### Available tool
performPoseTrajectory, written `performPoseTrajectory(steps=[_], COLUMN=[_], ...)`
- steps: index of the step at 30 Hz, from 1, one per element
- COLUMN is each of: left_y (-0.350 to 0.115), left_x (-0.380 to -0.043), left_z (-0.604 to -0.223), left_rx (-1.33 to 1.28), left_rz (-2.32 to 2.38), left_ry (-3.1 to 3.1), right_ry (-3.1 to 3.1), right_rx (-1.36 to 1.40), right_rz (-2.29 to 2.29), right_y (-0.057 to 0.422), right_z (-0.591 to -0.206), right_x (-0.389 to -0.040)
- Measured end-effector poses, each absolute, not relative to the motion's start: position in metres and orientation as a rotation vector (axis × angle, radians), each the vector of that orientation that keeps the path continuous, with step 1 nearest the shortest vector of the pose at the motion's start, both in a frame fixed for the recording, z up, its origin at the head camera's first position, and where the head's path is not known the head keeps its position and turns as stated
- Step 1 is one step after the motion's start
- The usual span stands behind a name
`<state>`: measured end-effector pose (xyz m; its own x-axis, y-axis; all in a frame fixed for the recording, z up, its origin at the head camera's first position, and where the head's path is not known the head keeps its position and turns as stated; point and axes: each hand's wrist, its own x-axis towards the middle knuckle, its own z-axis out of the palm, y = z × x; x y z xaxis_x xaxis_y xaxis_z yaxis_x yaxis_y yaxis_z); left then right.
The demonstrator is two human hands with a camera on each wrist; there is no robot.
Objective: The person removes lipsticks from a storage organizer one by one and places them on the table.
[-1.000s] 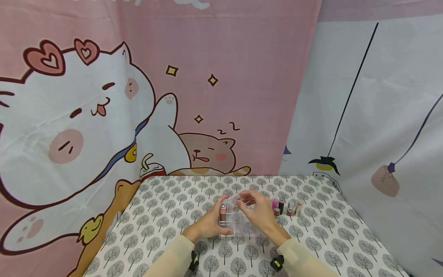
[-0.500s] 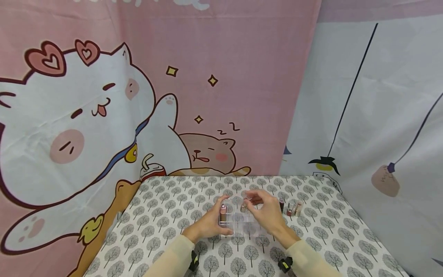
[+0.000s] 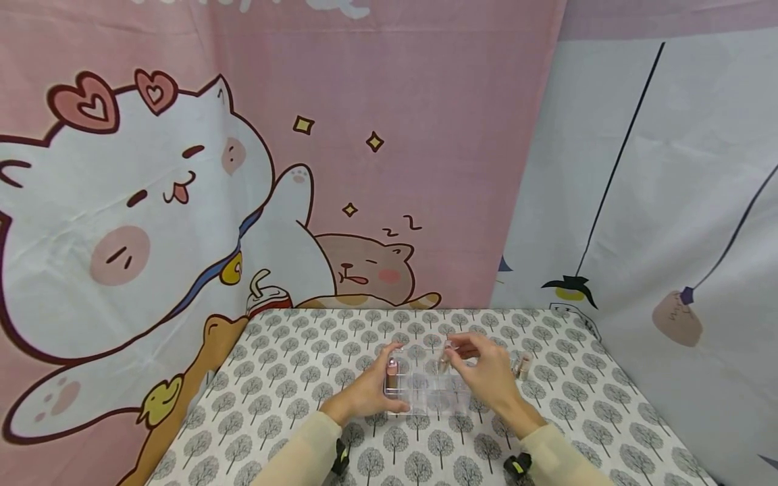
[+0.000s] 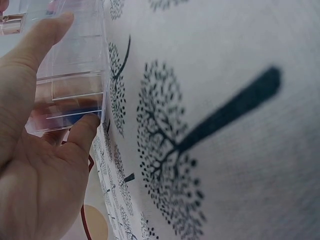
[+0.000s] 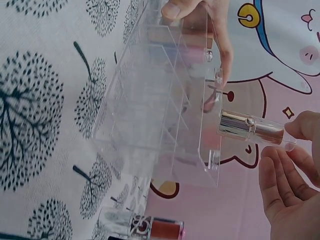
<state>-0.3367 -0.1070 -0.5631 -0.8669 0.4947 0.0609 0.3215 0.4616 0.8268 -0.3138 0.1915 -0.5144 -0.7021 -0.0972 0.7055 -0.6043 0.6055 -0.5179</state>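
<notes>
A clear plastic organizer box (image 3: 439, 403) with several compartments stands on the cloth-covered table. My left hand (image 3: 363, 393) grips its left end, thumb on the near side and fingers round the far side. My right hand (image 3: 489, 374) pinches a lipstick tube (image 5: 250, 127) by its clear end. The tube's gold end points toward the box's open top in the right wrist view; whether it touches the box I cannot tell. Inside the leftmost part of the box stands another lipstick tube (image 3: 392, 375), brownish with a pink top.
Right of the box, partly behind my right hand, a pale lipstick tube (image 3: 525, 366) stands on the tree-print tablecloth (image 3: 292, 378). A clear and red lip gloss tube (image 5: 155, 228) shows low in the right wrist view. A cartoon curtain (image 3: 462, 169) hangs behind the table.
My right hand has moved rightward along the box with the lipstick tube, now covering most of the cosmetics on the table at right. My left hand has stayed on the box.
</notes>
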Motion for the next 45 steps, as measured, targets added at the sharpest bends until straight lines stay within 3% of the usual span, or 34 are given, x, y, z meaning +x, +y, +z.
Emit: performPoseTrajectory(steps=[45], left_y=[-0.107], left_x=[-0.338], left_z=[-0.565], left_rx=[0.682], left_rz=[1.379], left_ry=[2.511], right_ry=[-2.16], right_rx=[0.449], right_rz=[0.953], right_y=[0.253], right_z=[-0.507], right_x=[-0.309])
